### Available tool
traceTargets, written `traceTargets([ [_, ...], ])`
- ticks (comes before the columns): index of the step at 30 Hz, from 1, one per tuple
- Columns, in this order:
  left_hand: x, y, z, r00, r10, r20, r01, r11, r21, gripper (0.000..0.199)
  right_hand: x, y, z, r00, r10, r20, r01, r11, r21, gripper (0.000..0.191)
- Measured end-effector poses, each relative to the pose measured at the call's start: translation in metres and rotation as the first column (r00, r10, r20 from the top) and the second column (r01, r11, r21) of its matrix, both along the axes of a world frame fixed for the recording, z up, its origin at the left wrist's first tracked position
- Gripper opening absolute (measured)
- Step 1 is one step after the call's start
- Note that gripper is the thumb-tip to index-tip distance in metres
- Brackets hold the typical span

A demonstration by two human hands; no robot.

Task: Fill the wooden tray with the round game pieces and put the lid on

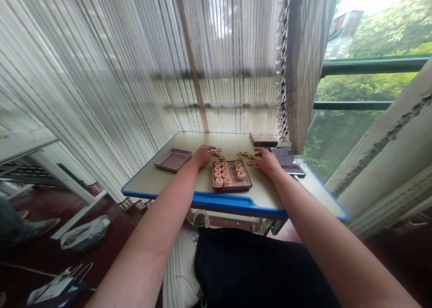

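Wood-look discs [225,169], smooth tabletop [232,139], cloth curtain [305,51]

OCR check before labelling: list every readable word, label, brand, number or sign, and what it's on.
No text reads with certainty.
Red-marked discs in the open box: characters, too small to read.
Dark-marked discs beside them: same.
Loose discs: nothing legible.
Patterned flat box behind: any print too faint.
Dark-screened device: screen too blurred.
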State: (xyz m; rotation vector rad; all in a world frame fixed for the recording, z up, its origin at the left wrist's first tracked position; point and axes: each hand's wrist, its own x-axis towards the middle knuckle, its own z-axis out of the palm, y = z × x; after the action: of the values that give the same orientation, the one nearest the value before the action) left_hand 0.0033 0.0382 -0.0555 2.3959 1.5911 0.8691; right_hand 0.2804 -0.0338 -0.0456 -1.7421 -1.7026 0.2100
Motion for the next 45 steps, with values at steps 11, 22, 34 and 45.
traceTargets([
  [11, 0.005, -0.005, 0.005, 0.996, -0.089, 0.002, 0.089, 0.995, 0.042, 0.029, 0.000, -0.001, 0.001, 0.999, 0.033, 0.009, -0.033, 0.999, 0.009, 0.043],
  [22, 0.008, -0.004, 0.005, 0.995, -0.074, -0.068, 0.075, 0.997, 0.013, 0.025, 0.008, -0.008, 0.009, 0.998, -0.057, 0.040, 0.058, 0.998, 0.000, 0.035],
  [34, 0.007, -0.002, 0.002, 0.995, 0.035, -0.090, -0.032, 0.999, 0.041, 0.026, 0.002, -0.013, 0.012, 0.994, 0.090, 0.056, -0.083, 0.990, -0.118, 0.031],
  [45, 0.007, -0.003, 0.001, 0.997, 0.043, -0.068, -0.040, 0.998, 0.049, 0.027, -0.003, -0.017, 0.012, 0.950, 0.238, 0.200, -0.224, 0.970, -0.090, 0.026],
])
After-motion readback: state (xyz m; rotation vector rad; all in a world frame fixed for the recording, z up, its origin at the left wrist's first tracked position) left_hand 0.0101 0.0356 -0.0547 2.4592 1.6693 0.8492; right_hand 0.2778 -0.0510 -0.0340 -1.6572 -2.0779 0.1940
